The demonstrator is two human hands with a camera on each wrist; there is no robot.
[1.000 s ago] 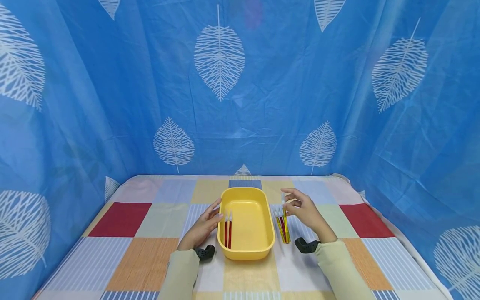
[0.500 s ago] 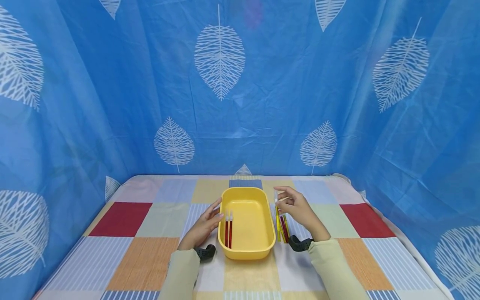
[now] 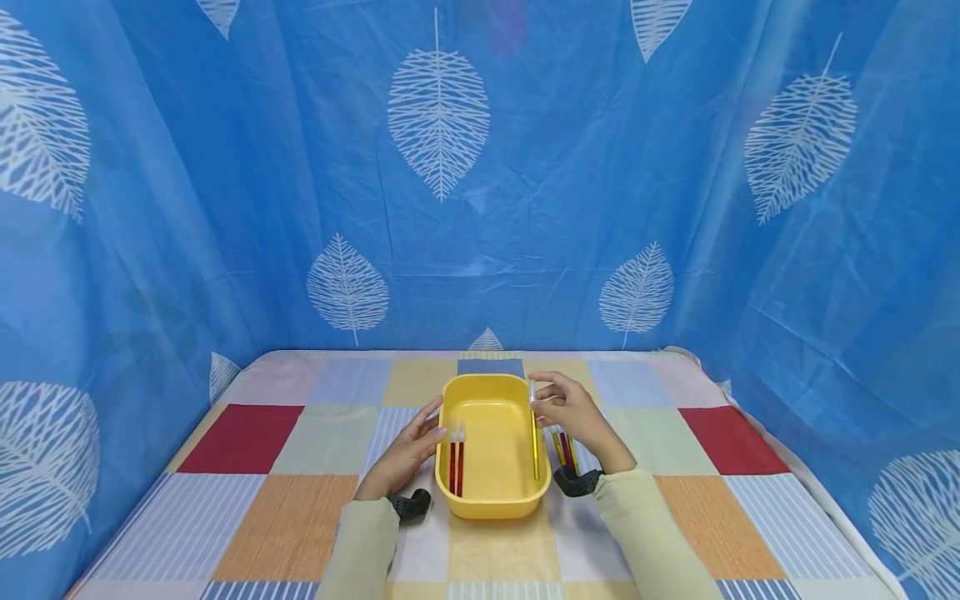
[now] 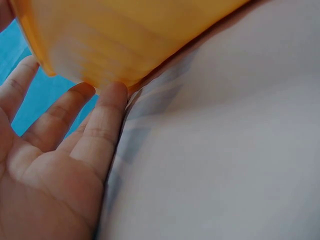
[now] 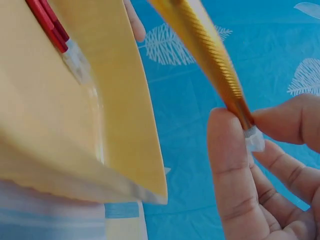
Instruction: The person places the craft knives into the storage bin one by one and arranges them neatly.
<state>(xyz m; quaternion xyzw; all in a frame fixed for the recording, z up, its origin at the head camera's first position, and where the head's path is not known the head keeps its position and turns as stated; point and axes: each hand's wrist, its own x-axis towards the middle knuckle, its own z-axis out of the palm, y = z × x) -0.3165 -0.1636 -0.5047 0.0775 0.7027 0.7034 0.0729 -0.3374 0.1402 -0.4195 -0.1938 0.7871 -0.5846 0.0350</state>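
Note:
A yellow craft knife (image 3: 536, 446) with a clear cap is pinched near its cap between my right hand's (image 3: 573, 414) thumb and fingers. It hangs over the right side of a yellow plastic tray (image 3: 493, 510). In the right wrist view, the craft knife's knurled handle (image 5: 202, 47) slants up from the fingertips. Two red craft knives (image 3: 457, 468) with clear caps lie side by side in the tray's left part. My left hand (image 3: 401, 458) rests against the tray's left side, its fairly straight fingers touching the outer wall (image 4: 115, 60) in the left wrist view.
Several more capped craft knives (image 3: 564, 448), yellow and red, lie just right of the tray, partly hidden by my right hand and wrist. A patchwork cloth (image 3: 315, 508) covers the table. A blue leaf-patterned curtain (image 3: 510, 250) hangs round the back and sides.
My right hand has carried the yellow craft knife left, from the group beside the tray to over the tray's right side. The left hand and tray have stayed in place.

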